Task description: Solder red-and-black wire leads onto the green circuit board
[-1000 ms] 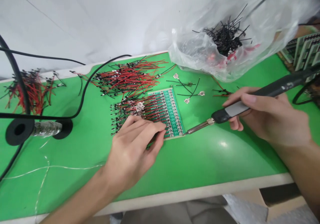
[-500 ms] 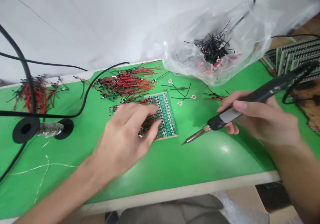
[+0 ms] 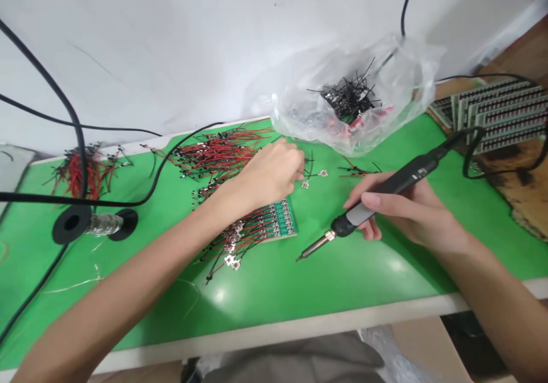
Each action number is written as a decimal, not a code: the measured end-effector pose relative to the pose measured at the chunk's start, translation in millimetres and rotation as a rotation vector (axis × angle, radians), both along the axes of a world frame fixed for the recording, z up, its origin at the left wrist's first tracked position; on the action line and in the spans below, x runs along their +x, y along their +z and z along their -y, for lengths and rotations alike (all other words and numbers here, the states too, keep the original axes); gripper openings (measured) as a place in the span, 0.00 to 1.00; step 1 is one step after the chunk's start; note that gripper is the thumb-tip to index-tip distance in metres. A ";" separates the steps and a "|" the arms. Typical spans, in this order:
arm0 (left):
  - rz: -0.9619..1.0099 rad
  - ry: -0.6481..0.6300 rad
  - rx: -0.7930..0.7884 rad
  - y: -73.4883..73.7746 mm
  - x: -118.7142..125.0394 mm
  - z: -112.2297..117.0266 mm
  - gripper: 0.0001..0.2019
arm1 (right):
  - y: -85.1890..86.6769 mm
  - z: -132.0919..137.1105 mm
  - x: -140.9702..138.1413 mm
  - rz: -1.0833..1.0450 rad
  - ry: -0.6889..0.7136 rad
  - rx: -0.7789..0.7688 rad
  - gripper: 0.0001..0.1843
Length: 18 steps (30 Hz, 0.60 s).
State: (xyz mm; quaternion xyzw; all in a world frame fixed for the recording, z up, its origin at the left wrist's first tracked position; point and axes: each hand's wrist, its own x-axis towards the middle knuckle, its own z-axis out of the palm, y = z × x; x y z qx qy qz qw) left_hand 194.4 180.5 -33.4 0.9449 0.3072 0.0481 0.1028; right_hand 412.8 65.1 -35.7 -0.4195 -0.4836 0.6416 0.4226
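Soldering iron (image 3: 406,178), tip (image 3: 314,248) down-left, right hand (image 3: 405,214)

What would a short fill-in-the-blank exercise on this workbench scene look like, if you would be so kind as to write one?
The right hand holds a ____ by its dark grip. The clear plastic bag contains a bunch of wires, mostly ____ in colour. The left hand is over the bench top, which is bright ____.

The missing words, in order: soldering iron, black, green.
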 end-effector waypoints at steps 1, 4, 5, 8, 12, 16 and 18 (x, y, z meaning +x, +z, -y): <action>-0.018 -0.011 0.017 2.2 1.0 2.9 0.07 | -0.3 0.3 0.1 -0.004 -0.002 0.001 0.09; -0.029 -0.011 0.085 11.8 1.1 12.0 0.08 | -1.9 1.2 0.7 -0.021 0.007 0.006 0.09; -0.019 -0.005 0.104 15.3 -0.2 14.4 0.08 | -2.7 1.3 1.0 -0.023 0.017 0.007 0.09; 0.033 0.024 0.139 24.9 -10.1 19.7 0.09 | -4.4 1.4 2.0 -0.023 0.028 0.007 0.08; 0.245 0.078 0.081 31.2 -34.7 27.6 0.13 | -3.4 1.0 0.7 -0.027 0.008 0.002 0.09; 0.474 0.231 -0.234 32.2 -59.5 42.2 0.05 | -2.3 -0.5 -3.6 -0.030 -0.050 -0.002 0.09; 0.565 0.279 -0.417 32.8 -69.4 50.6 0.05 | -3.9 -2.0 -6.3 -0.035 -0.092 -0.009 0.10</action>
